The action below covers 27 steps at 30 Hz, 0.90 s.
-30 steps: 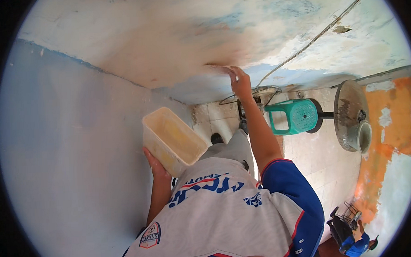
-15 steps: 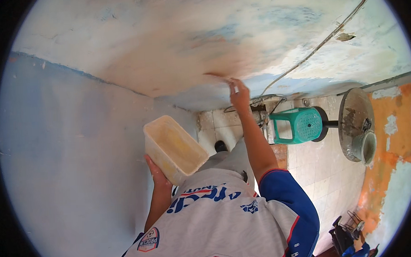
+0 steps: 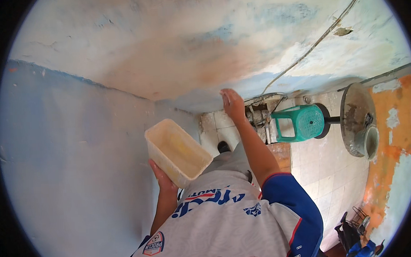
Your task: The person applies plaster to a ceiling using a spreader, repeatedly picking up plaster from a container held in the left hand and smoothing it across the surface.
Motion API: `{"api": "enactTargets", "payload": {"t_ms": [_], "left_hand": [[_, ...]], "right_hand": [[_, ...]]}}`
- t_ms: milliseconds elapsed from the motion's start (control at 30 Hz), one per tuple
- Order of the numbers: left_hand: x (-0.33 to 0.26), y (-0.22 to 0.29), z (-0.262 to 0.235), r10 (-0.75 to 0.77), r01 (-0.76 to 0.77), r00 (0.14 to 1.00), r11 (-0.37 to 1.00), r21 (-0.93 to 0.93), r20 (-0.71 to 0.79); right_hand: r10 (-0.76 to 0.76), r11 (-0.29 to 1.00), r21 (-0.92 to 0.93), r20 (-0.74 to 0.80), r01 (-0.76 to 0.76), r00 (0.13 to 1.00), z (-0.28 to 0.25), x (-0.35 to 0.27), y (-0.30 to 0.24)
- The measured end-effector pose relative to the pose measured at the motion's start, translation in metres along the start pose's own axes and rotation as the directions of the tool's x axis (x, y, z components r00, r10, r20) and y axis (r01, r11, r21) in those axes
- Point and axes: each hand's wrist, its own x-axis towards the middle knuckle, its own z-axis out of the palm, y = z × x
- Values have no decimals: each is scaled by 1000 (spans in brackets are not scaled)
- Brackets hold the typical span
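My left hand (image 3: 164, 177) grips an off-white rectangular plastic tub (image 3: 154, 150) from its left side and underside. The tub is tilted, its open top facing up, with pale residue and a yellowish patch inside. My right hand (image 3: 233, 105) is raised in front of the patchy wall (image 3: 180, 61), low on its bluish band. Its fingers are closed together, and whatever they hold is too small or hidden to make out. The wall carries smeared white, tan and blue areas.
A blue-grey wall (image 3: 70, 147) stands close on my left. To the right are a green plastic stool (image 3: 309, 122), a round stained tabletop (image 3: 352, 116) and a grey bucket (image 3: 371, 142). A cable (image 3: 311, 50) runs along the wall. Clutter (image 3: 354, 236) sits at lower right.
My right hand has come down and slightly left from the wall, and the thin brown edge at its fingertips no longer shows. The tub stays in my left hand, barely shifted.
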Motion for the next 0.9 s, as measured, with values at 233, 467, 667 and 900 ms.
{"api": "enactTargets", "payload": {"t_ms": [233, 467, 667, 900], "left_hand": [[-8, -1, -6, 23, -19, 988, 999, 30, -152], [-6, 1, -4, -10, 14, 991, 1000, 27, -135], [-13, -4, -1, 43, -33, 988, 997, 69, -150], [-11, -4, 3, 19, -15, 991, 999, 29, -133]], "right_hand": [[206, 978, 32, -302, -205, 931, -84, 39, -6], [47, 998, 36, 51, -49, 998, -18, 3, 10], [168, 985, 20, -383, -173, 909, -126, 71, -18], [77, 997, -2, -90, -77, 993, -82, 25, -19]]}}
